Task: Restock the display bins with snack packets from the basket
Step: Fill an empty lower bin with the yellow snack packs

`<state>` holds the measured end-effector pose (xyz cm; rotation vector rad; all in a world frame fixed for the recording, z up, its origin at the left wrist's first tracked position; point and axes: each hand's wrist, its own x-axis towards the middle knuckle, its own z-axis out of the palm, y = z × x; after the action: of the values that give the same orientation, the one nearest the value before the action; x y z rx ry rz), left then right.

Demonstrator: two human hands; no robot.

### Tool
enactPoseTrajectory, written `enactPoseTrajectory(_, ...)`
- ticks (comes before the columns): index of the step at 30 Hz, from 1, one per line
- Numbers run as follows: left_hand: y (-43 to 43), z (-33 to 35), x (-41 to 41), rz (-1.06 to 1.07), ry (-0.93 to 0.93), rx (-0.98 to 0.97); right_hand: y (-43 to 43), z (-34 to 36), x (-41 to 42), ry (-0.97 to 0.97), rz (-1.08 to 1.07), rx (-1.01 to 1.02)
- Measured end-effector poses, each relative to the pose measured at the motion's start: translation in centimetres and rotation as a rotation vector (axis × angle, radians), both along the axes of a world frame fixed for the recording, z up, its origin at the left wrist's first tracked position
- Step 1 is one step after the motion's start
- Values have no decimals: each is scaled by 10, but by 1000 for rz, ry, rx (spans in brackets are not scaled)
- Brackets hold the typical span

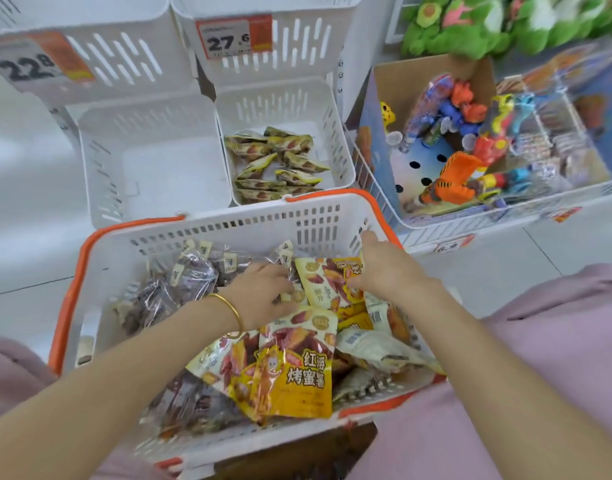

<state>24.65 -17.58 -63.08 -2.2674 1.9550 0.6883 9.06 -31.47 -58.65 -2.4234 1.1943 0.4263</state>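
White slotted plastic basket with orange rim (pixel 249 230) sits just before the sparsely stocked white display bin (pixel 287 105), likely for short reaches, while left hand (pixel 263 289) and right hand (pixel 391 271) grip opposite edges of a cream-and-yellow snack packet (pixel 323 282) atop the basket's pile.
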Motion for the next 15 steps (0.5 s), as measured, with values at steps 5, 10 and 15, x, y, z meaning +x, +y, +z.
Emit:
enactPoseTrajectory(5, 7, -8, -7, 63, 21, 49, 14, 9, -1, -193, 110, -250)
enactPoseTrajectory(10, 5, 21, 7, 308, 453, -101, 7, 32, 11, -644, -3, 16)
enactPoseTrajectory(15, 13, 49, 36, 707, 839, -210, -6, 39, 14, -885, -255, 247)
